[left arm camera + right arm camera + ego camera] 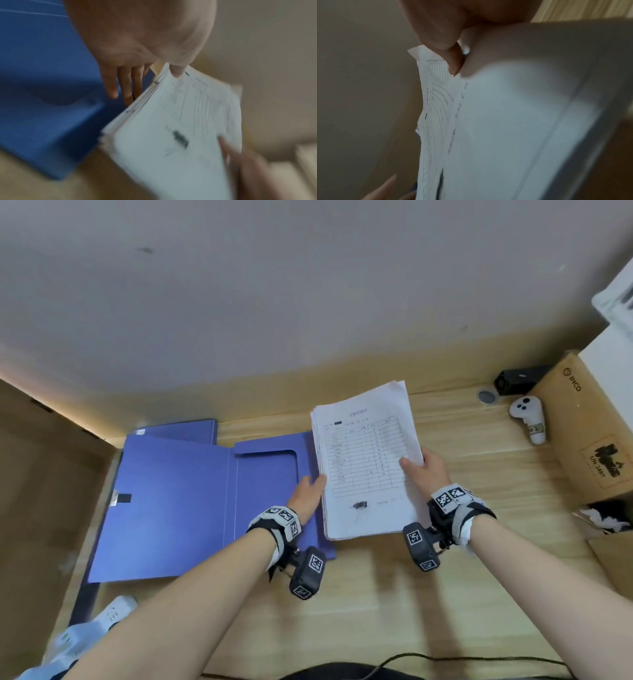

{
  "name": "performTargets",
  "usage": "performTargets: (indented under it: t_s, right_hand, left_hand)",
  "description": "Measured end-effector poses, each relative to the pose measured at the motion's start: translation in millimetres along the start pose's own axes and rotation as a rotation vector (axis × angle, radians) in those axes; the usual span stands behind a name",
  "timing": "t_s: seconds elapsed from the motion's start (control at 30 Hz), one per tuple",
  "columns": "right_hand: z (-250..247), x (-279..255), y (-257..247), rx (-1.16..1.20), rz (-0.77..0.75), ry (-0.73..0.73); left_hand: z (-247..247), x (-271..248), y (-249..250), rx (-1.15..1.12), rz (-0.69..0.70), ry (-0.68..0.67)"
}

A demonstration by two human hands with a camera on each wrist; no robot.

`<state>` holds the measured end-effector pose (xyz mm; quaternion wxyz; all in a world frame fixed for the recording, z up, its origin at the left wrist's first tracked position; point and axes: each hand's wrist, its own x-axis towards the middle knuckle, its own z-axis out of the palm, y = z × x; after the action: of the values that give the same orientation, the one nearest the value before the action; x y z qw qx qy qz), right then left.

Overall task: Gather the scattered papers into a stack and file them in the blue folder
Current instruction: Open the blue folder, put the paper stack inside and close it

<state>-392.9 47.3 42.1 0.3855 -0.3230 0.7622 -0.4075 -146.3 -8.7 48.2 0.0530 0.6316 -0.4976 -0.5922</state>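
Wooden desk (376,594) carried open blue folder (171,508), just left of left hand (306,496). Both hands, incl. right hand (428,470), pinched paper stack (366,460) btwn thumb and fingers (109,83), stack lifted beside folder.

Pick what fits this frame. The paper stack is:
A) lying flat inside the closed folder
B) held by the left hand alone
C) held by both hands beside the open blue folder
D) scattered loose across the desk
C: the left hand and right hand each grip a side of the paper stack, next to the open blue folder.
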Motion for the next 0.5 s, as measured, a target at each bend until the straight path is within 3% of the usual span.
performTargets:
  t_s: [0.07,0.17,0.33,0.5]
  right_hand:
    - [16,-5,-14,0.028,-0.024,-0.037]
    - [46,-12,-22,0.079,-0.029,-0.078]
    - [98,-27,-18,0.131,-0.032,-0.132]
    - [153,-39,-6,0.051,-0.02,-0.197]
  left_hand:
    - [-15,-3,4,-0.366,-0.094,-0.049]
    - [-35,-3,-5,-0.556,-0.12,-0.026]
    - [-56,-12,-32,-0.482,0.04,0.166]
    - [-96,-11,-78,-0.379,0.061,0.285]
